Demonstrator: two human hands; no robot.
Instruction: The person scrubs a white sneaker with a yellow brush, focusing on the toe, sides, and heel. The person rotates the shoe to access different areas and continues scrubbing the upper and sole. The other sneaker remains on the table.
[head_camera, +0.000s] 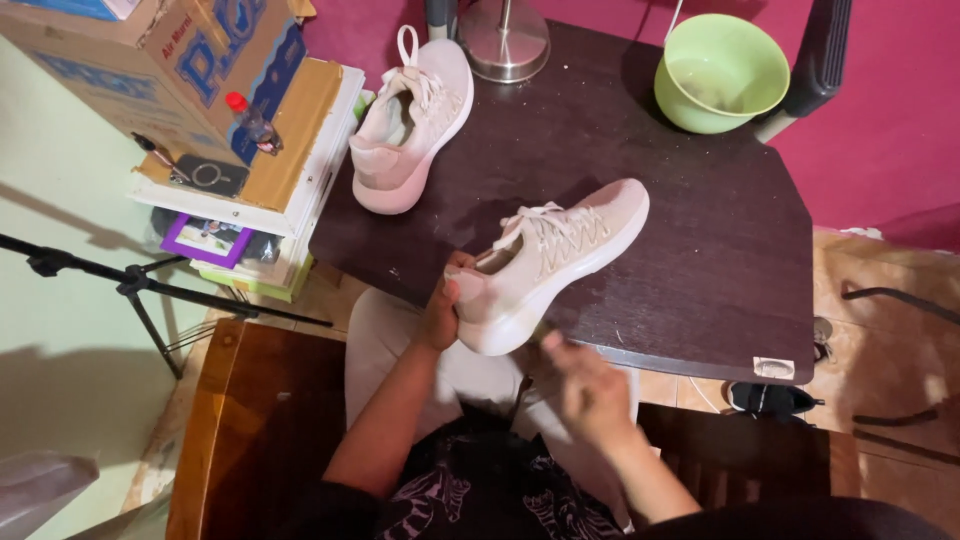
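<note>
While the left hand (442, 312) clamps the heel of the pale pink sneaker (548, 262), bracing it at the dark worktop's (700, 250) near edge, the right hand (590, 392) hovers blurred just below; its grip is unclear.

A lived-in home room. Magenta walls (890, 120), a tiled floor (880, 300) and a small dark wooden table (720, 250) show it. A stacked cardboard box (150, 70) and a wooden chair (250, 420) crowd close by.
</note>
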